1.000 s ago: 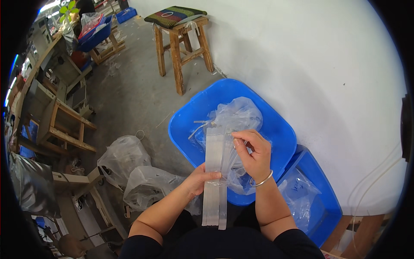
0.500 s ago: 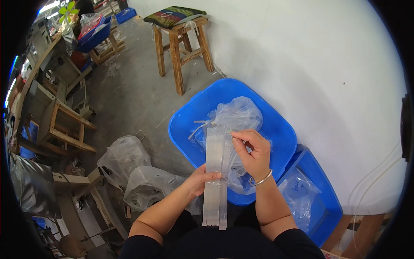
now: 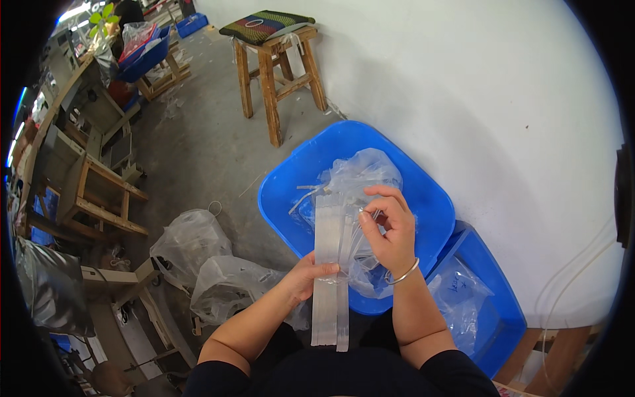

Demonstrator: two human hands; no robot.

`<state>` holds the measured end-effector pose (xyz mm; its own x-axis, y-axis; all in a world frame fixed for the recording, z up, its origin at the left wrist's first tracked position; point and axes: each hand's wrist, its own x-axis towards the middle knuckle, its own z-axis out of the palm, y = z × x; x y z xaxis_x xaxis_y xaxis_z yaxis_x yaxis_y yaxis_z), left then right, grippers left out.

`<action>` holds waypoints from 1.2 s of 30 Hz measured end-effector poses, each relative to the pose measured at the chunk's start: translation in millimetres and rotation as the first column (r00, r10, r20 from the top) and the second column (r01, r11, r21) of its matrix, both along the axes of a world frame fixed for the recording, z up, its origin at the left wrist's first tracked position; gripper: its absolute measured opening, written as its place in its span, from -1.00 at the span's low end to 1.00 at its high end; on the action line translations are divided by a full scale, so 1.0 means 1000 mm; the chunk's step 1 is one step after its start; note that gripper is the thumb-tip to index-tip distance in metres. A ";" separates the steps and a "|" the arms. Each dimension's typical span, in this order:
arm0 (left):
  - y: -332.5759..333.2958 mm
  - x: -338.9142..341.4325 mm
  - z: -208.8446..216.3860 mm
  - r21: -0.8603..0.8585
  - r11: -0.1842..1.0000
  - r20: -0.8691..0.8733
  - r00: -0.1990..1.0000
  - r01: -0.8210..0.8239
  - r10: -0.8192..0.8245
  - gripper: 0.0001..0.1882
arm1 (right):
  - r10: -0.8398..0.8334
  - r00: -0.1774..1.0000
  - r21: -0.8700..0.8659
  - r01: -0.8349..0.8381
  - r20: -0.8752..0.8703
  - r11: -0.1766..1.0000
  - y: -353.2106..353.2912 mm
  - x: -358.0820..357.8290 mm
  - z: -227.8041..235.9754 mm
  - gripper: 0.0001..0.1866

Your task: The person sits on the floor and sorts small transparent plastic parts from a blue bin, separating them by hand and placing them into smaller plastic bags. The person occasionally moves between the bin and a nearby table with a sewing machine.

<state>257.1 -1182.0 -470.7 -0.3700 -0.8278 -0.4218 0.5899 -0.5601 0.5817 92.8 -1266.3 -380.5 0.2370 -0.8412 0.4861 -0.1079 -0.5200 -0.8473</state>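
Observation:
My left hand [image 3: 313,272] is closed round the middle of a bundle of long, flat, whitish strips [image 3: 325,228] that look like zipper tapes. The thumb lies across the front, and the lower ends hang toward my lap. To the right of the bundle's upper part, a few strips fan out. My right hand [image 3: 390,228], with a bangle on its wrist, pinches the end of the fanned strips between thumb and forefinger; its other fingers are curled or lifted. Beneath both hands stands a blue plastic tub [image 3: 431,212] containing clear plastic bags [image 3: 367,171].
A second blue bin [image 3: 506,331] with a clear bag [image 3: 456,298] stands at the right, by the white wall. Crumpled clear bags [image 3: 192,241] lie on the floor at left. A wooden stool [image 3: 268,79] with a cushion stands ahead. Wooden frames [image 3: 109,212] line the left side.
My right hand has shifted slightly right and down from the bundle's top, drawing strips apart from it, and its forefinger has lifted. My left hand keeps its hold in place.

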 end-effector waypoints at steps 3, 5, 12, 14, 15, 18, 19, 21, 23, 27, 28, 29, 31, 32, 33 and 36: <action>0.000 0.000 0.000 -0.007 1.000 0.014 1.000 0.004 -0.004 -0.38 | 0.033 0.998 0.090 -0.038 0.058 0.995 0.000 -0.002 -0.004 -0.88; -0.001 -0.001 -0.002 -0.019 1.000 0.018 1.000 0.005 -0.004 -0.39 | 0.034 0.995 0.129 -0.046 0.097 0.991 0.000 -0.001 -0.007 -0.86; -0.001 -0.002 -0.005 -0.004 1.000 0.000 1.000 -0.007 0.007 -0.40 | -0.093 0.992 -0.043 0.089 -0.091 0.995 0.002 0.004 -0.002 -0.90; -0.001 -0.002 -0.007 -0.005 1.000 -0.010 1.000 -0.009 0.009 -0.39 | -0.088 0.991 -0.069 0.082 -0.102 0.994 0.004 0.004 0.004 -0.90; -0.001 -0.002 -0.007 -0.002 1.000 -0.001 1.000 -0.009 0.009 -0.39 | -0.088 0.990 -0.066 0.081 -0.109 0.995 0.003 0.004 0.003 -0.89; -0.002 -0.001 -0.005 0.003 1.000 0.019 1.000 -0.011 0.011 -0.37 | -0.074 0.991 -0.033 0.071 -0.113 0.997 0.001 0.002 0.000 -0.85; -0.002 -0.001 -0.005 0.003 1.000 0.022 1.000 -0.011 0.011 -0.37 | -0.061 0.993 -0.005 0.061 -0.100 0.998 0.000 0.002 -0.001 -0.84; -0.001 -0.001 -0.005 0.006 1.000 0.020 1.000 -0.015 0.014 -0.37 | -0.041 0.996 0.024 0.043 -0.085 0.999 0.000 0.001 -0.001 -0.84; -0.001 -0.001 -0.004 0.012 1.000 0.011 1.000 -0.017 0.016 -0.37 | -0.027 0.996 0.027 0.029 -0.082 0.999 0.000 0.002 -0.001 -0.86; -0.001 0.000 -0.005 0.003 1.000 0.008 1.000 -0.008 0.008 -0.37 | -0.003 0.996 0.037 0.006 -0.087 0.999 0.000 0.001 0.000 -0.88; -0.002 0.000 -0.007 0.002 1.000 0.003 1.000 -0.005 0.005 -0.37 | 0.005 0.997 0.040 -0.001 -0.081 0.999 0.000 0.001 0.001 -0.89; -0.002 0.001 -0.008 0.001 1.000 -0.002 1.000 -0.003 0.003 -0.38 | 0.013 0.997 0.044 -0.009 -0.075 0.999 0.000 0.001 0.001 -0.89; -0.002 0.001 -0.008 -0.007 1.000 0.001 1.000 -0.004 0.004 -0.38 | 0.017 0.997 0.036 -0.015 -0.080 0.999 0.000 0.001 0.002 -0.90; -0.002 0.001 -0.007 -0.010 1.000 0.002 1.000 -0.004 0.004 -0.38 | 0.019 0.996 0.033 -0.016 -0.084 0.999 0.000 0.001 0.002 -0.90; -0.002 0.001 -0.007 -0.015 1.000 0.003 1.000 -0.006 0.006 -0.39 | 0.024 0.997 0.039 -0.021 -0.074 0.999 0.001 0.001 0.003 -0.91; -0.002 0.000 -0.007 -0.027 1.000 0.008 1.000 -0.014 0.015 -0.40 | 0.034 0.998 0.054 -0.031 -0.056 0.998 0.001 0.001 0.003 -0.90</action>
<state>257.5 -1184.0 -477.8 -0.3545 -0.8439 -0.4026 0.5931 -0.5358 0.6009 94.1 -1265.5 -377.2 0.2908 -0.8569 0.4257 -0.1400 -0.4782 -0.8670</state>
